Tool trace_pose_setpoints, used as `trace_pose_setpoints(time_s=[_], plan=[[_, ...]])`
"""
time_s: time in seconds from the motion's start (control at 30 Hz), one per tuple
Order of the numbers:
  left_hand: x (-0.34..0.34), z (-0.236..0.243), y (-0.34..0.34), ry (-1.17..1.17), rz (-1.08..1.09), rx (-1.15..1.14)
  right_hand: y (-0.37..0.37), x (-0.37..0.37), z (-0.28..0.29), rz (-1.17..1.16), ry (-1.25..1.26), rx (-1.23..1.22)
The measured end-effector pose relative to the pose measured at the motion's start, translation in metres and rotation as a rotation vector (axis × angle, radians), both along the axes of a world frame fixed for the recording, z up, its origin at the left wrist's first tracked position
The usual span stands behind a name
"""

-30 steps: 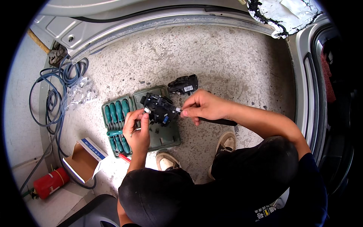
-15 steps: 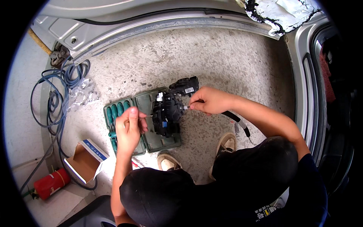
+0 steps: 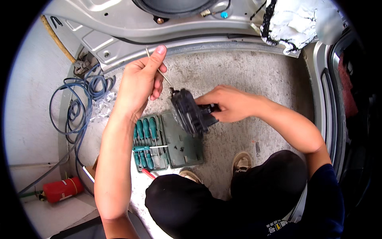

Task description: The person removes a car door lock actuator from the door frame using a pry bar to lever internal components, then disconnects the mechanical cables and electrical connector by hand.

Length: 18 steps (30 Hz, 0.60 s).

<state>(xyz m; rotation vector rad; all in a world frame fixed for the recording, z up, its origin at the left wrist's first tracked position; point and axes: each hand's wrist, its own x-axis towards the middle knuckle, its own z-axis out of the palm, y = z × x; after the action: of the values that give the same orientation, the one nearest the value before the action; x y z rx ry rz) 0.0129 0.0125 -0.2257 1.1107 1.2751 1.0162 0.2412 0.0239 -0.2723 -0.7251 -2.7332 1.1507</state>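
Lifted off the floor, a black plastic car door latch unit (image 3: 188, 111) is gripped at its right side by my right hand (image 3: 230, 102), the fingers closed over its edge. A thin metal rod (image 3: 166, 78) rises from the unit's top. My left hand (image 3: 140, 81) pinches this rod between thumb and fingers, so that its upper end sticks out past the thumb. Below the unit lies an open green tool case (image 3: 185, 161). Its left half holds several green-handled screwdrivers (image 3: 149, 128), one lying crosswise; small dark bits lie in the right half.
A silver car door panel (image 3: 234, 24) spans the far side, with white and black sheeting (image 3: 292, 24) hanging from it. The car's door opening (image 3: 328, 95) stands at the right. Coiled blue hose (image 3: 75, 107), a red fire extinguisher (image 3: 63, 190) and a clear plastic bag (image 3: 105, 107) are at left.
The latch unit has come up off the case lid in my right hand. My left hand has moved up and away with the rod. The view has shifted, showing more of the door panel.
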Motion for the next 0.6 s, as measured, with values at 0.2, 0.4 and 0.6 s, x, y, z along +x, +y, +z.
trace_pose_setpoints(time_s=[0.2, 0.4, 0.6], plan=[[0.014, 0.014, 0.027, -0.185, -0.082, 0.010, 0.009, 0.028, 0.024, -0.018, 0.202, -0.440], [0.036, 0.048, 0.034, -0.209, -0.075, 0.176, 0.022, 0.049, 0.051, 0.084, 0.426, -0.346], [0.024, 0.143, 0.039, -0.048, -0.049, 0.394, 0.042, 0.047, 0.154, 0.199, 0.474, -0.415]])
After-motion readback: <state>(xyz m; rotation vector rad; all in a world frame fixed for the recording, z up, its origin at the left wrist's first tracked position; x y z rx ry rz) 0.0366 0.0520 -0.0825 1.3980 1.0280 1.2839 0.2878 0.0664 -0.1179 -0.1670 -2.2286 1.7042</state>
